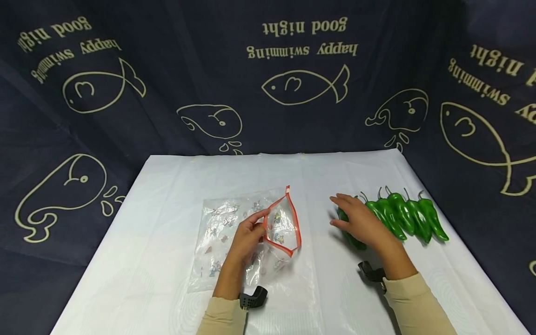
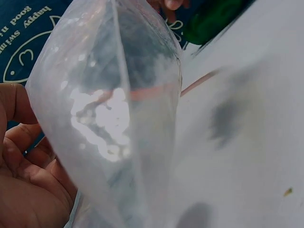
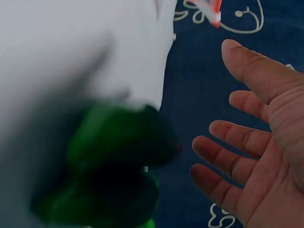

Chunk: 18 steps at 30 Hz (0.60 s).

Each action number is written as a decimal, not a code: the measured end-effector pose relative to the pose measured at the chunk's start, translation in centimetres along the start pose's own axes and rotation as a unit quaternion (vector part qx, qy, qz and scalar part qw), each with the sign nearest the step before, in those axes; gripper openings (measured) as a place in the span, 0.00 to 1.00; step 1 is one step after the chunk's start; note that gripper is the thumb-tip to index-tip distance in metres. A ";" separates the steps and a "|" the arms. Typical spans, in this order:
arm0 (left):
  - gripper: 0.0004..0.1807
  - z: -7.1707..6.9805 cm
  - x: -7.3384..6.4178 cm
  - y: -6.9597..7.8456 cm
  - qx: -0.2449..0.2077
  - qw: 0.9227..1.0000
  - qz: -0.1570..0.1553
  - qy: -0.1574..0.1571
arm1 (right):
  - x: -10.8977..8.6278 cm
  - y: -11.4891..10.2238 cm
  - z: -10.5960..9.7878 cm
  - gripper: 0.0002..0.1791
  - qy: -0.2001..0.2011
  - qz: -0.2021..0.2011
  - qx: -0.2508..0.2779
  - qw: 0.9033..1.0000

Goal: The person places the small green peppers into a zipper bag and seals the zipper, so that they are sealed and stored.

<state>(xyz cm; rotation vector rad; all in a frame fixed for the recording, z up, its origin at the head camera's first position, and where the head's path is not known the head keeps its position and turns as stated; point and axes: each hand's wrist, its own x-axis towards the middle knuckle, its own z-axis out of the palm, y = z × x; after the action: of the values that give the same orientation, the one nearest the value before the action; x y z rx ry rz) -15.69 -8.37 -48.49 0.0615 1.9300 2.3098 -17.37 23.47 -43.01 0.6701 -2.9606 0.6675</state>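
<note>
A clear plastic zip bag (image 1: 224, 239) with small printed figures and a red zip edge (image 1: 298, 225) lies on the table, its mouth spread apart. My left hand (image 1: 244, 239) pinches the near-left side of that mouth; in the left wrist view the bag (image 2: 104, 118) bulges up beside the hand (image 2: 33, 185). Several green peppers (image 1: 402, 214) lie in a row at the right. Above the leftmost pepper (image 1: 357, 242) hovers my right hand (image 1: 364, 223), fingers spread. The right wrist view shows the hand (image 3: 251, 161) holding nothing, with blurred peppers (image 3: 114, 137) beside it.
A white cover (image 1: 138, 260) is spread over the table. Dark blue cloth (image 1: 301, 125) with fish drawings and lettering hangs behind and at both sides. Black wrist cameras (image 1: 253, 298) sit on both forearms. A tiny scrap (image 2: 288, 192) lies on the white surface.
</note>
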 end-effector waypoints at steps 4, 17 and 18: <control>0.29 -0.1 0.0 0.1 0.000 1.000 0.002 0.000 | -0.6 0.9 -0.2 0.37 -0.008 0.019 -0.006 1.000; 0.28 0.0 -0.1 0.2 -0.006 1.000 -0.002 0.003 | -1.2 2.4 0.1 0.37 -0.011 0.036 -0.036 0.999; 0.28 0.0 -0.1 0.2 -0.008 1.000 -0.001 0.004 | -1.2 2.4 0.2 0.37 -0.012 0.036 -0.039 0.999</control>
<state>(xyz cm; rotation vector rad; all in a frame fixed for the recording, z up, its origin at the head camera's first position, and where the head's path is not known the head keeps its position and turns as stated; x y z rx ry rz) -15.62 -8.41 -48.27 0.0487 1.9152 2.3265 -17.26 25.89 -44.31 0.5723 -3.0277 0.5498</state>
